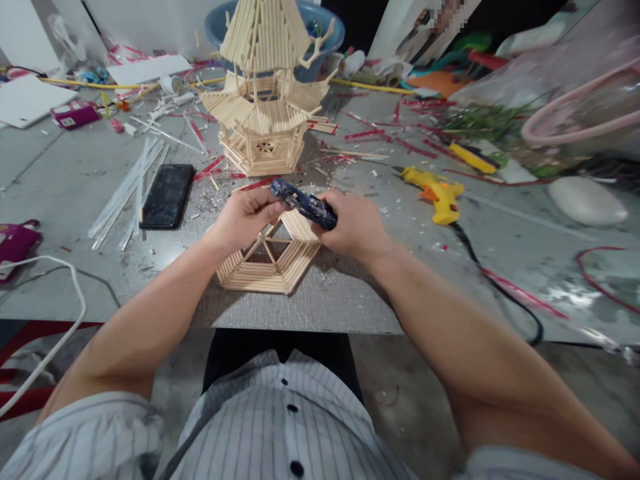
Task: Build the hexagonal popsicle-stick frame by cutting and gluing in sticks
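Note:
My right hand point(356, 223) is wrapped round what look like dark blue pliers point(304, 204) with worn, scuffed grips. They slant up to the left, and their far end meets my left hand point(247, 217). The left thumb and fingers are pinched together there; whatever lies between them is too small or hidden to make out. Directly beneath both hands, a hexagonal frame of thin wooden sticks point(255, 283) rests on the table, with spokes crossing its middle. My hands cover its upper part. Behind stands a tiered pagoda model point(273, 117) built from similar sticks.
A yellow glue gun point(437, 193) lies to the right, its black cord running over the front edge. At left are a black phone point(167, 197) and clear glue sticks point(123, 190). Red plastic scraps litter the table point(350, 307); a blue basin point(333, 30) stands behind the pagoda.

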A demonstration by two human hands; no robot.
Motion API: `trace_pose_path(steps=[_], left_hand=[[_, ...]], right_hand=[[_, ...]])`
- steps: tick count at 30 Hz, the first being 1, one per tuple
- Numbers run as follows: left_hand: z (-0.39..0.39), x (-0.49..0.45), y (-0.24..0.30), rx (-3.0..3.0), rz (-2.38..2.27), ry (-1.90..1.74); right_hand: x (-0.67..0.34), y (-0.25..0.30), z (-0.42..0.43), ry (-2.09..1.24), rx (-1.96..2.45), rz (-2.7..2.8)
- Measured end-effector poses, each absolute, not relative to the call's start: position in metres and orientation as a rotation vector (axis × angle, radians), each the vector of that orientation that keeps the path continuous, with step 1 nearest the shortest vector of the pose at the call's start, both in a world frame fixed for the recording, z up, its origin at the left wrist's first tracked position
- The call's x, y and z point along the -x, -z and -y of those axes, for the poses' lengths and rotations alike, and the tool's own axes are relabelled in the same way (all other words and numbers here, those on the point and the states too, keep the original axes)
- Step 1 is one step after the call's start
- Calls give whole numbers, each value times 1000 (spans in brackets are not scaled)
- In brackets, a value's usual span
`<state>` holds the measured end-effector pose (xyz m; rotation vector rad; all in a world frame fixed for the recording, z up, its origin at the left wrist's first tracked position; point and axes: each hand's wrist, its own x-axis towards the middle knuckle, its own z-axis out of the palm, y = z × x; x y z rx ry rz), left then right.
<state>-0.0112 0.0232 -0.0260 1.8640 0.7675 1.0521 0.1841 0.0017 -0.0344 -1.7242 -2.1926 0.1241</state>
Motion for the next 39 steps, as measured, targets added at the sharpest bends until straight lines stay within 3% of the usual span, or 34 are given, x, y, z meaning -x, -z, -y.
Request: trace_pose_path(steps=[39], left_hand=[[-31, 13, 37, -1998, -936, -1126]], right_hand=[[-181, 41, -4, -57, 1776, 2149]])
